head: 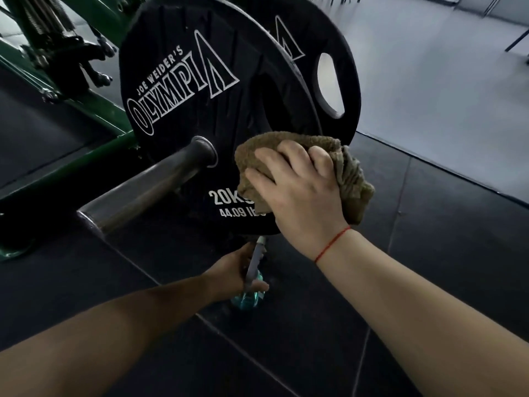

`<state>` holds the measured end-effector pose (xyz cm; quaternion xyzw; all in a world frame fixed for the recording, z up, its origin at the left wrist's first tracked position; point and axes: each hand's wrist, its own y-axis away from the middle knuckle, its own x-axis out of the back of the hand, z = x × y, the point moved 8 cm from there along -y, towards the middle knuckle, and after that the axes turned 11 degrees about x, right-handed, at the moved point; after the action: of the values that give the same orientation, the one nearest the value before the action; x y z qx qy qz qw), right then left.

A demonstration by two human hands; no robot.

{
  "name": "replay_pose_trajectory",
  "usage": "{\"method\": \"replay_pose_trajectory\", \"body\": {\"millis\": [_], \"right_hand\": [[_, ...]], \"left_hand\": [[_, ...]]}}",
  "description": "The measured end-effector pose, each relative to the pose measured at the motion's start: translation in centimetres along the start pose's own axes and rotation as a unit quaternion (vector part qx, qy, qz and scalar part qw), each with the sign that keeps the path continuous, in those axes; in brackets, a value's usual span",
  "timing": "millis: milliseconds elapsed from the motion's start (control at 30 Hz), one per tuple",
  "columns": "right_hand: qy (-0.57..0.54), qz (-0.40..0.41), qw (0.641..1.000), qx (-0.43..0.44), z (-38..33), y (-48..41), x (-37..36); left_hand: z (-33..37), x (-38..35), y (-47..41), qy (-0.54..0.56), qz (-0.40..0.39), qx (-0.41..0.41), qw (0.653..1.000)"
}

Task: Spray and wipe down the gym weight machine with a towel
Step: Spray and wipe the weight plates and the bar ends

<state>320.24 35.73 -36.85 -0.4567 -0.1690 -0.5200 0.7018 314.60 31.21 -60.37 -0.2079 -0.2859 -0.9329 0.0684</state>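
Observation:
A black 20 kg Olympia weight plate [183,81] hangs on a steel sleeve bar [148,187] of the green machine frame [94,107]. My right hand [297,193] presses a bunched brown towel [352,181] against the plate's lower right face, fingers spread over the cloth. Below the plate my left hand [232,275] grips a teal spray bottle [250,296] by its neck, its grey-white nozzle pointing up toward the plate's bottom edge. A second black plate [329,38] with a grip hole sits behind the first.
Dark rubber floor tiles [315,325] lie under both arms. A paler floor [443,81] stretches to the right. Springs and black brackets of the machine [57,38] crowd the upper left. Thin chair or frame legs [515,38] stand at the far right.

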Motion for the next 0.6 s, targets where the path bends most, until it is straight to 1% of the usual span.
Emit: {"method": "replay_pose_trajectory", "body": {"millis": [67,167,233,300,400,467,533,600], "right_hand": [[-0.004,-0.004,1.000,-0.005,0.0,-0.1,0.0],[0.000,-0.011,1.000,-0.007,0.0,-0.1,-0.1],[0.008,-0.017,1.000,0.005,-0.3,0.1,-0.4],[0.021,-0.020,0.999,0.020,-0.7,0.4,-0.7],[0.036,-0.011,0.999,0.039,-1.5,0.8,-1.1],[0.037,-0.018,0.998,0.054,-2.2,0.7,-1.4],[0.019,-0.037,0.997,0.060,-2.8,0.5,-1.6],[-0.029,-0.049,0.997,0.051,-2.9,0.3,-1.6]], "left_hand": [[0.1,-0.2,0.6,0.017,0.007,0.000,1.000],[0.5,0.1,1.7,0.026,0.054,-0.015,0.998],[0.6,0.4,2.9,0.039,0.057,-0.018,0.997],[0.4,0.8,4.6,0.077,0.045,-0.006,0.996],[0.3,2.4,7.6,0.108,0.070,-0.019,0.991],[0.7,3.6,9.6,0.131,0.088,-0.035,0.987],[1.1,4.8,11.4,0.139,0.109,-0.052,0.983],[1.8,5.8,13.0,0.144,0.121,-0.061,0.980]]}}
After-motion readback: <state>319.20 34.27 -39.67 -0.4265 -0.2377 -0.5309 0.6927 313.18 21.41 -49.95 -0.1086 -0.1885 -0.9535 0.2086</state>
